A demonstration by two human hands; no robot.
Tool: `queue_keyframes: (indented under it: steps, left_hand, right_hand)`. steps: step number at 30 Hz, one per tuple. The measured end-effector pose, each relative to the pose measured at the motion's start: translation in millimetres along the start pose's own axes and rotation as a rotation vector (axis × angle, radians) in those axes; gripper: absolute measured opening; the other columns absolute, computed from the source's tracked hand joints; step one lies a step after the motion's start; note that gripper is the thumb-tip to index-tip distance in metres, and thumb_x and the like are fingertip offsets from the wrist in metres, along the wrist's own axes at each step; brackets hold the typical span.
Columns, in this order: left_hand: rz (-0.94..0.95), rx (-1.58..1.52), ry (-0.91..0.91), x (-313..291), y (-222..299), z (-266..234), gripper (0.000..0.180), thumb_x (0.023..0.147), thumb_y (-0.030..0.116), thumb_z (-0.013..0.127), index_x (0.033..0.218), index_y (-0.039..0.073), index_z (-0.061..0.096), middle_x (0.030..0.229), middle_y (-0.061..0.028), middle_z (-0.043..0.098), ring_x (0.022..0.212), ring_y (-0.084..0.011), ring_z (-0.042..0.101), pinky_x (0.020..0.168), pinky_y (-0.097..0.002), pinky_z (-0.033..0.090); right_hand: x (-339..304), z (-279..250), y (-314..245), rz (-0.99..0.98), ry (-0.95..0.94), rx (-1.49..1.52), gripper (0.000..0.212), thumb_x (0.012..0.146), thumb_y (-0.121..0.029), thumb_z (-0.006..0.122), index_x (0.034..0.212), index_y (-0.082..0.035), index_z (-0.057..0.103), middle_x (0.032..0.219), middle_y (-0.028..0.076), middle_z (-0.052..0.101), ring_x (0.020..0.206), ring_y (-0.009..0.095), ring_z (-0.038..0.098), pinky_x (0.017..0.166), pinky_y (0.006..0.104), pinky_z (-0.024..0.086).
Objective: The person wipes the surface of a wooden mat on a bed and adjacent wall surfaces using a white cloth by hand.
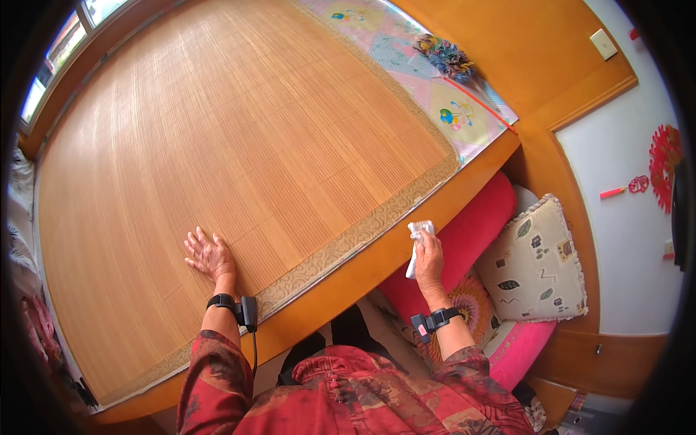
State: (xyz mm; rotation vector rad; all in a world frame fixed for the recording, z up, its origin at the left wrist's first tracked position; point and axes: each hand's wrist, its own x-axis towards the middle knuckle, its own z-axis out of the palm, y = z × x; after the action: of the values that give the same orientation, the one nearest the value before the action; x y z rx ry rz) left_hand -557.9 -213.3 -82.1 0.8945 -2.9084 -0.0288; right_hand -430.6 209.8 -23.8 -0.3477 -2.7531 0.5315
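My left hand (209, 255) rests on the brown slatted sleeping mat (239, 138), palm down with its fingers spread. The mat has a patterned cloth border and covers most of a wide raised bed platform. In my right hand (429, 259) is a folded white cloth (415, 250), gripped beside the platform's orange wooden edge (355, 281). Part of the cloth sticks out above and below my fingers. Each wrist wears a black strap with a small device, and a cable hangs from the left one.
A feather-like duster (446, 58) with a red handle lies on the printed sheet (464, 119) at the far right corner. Right of the platform stands a pink-edged seat (525, 348) with a patterned cushion (533, 264). Windows (69, 36) line the far left; bunched fabric (23, 217) lies along the left edge.
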Motion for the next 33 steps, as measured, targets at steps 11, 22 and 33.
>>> queue_keyframes:
  steps: [11, 22, 33]
  left_hand:
    - [-0.011, 0.015, 0.016, -2, -8, -1, 0.05, 0.085, 0.034, 0.043, 0.131, 0.018, 0.034, 0.14, -0.0042, 0.026, 0.131, -0.0229, 0.021, 0.102, -0.0527, 0.015]
    - [0.005, 0.012, 0.028, -4, -10, 2, 0.049, 0.087, 0.034, 0.039, 0.132, 0.018, 0.032, 0.141, -0.0041, 0.025, 0.131, -0.0227, 0.019, 0.102, -0.0527, 0.014]
    - [-0.006, 0.034, 0.031, -5, -8, -1, 0.049, 0.084, 0.027, 0.045, 0.131, 0.014, 0.034, 0.14, -0.0078, 0.026, 0.131, -0.025, 0.02, 0.104, -0.0505, 0.014]
  right_hand:
    - [77, 23, -100, -0.539, -0.233, 0.004, 0.046, 0.077, -0.027, 0.06, 0.118, -0.01, 0.048, 0.125, 0.011, 0.042, 0.12, 0.029, 0.034, 0.1, 0.0447, 0.025]
    - [116, 107, -70, -0.637, -0.251, 0.003, 0.051, 0.077, -0.038, 0.054, 0.12, -0.011, 0.048, 0.128, 0.01, 0.039, 0.125, 0.028, 0.027, 0.101, 0.0512, 0.015]
    - [256, 82, 118, -0.088, -0.071, -0.536, 0.047, 0.085, -0.039, 0.047, 0.126, -0.017, 0.041, 0.132, 0.003, 0.037, 0.126, 0.023, 0.028, 0.099, 0.0486, 0.023]
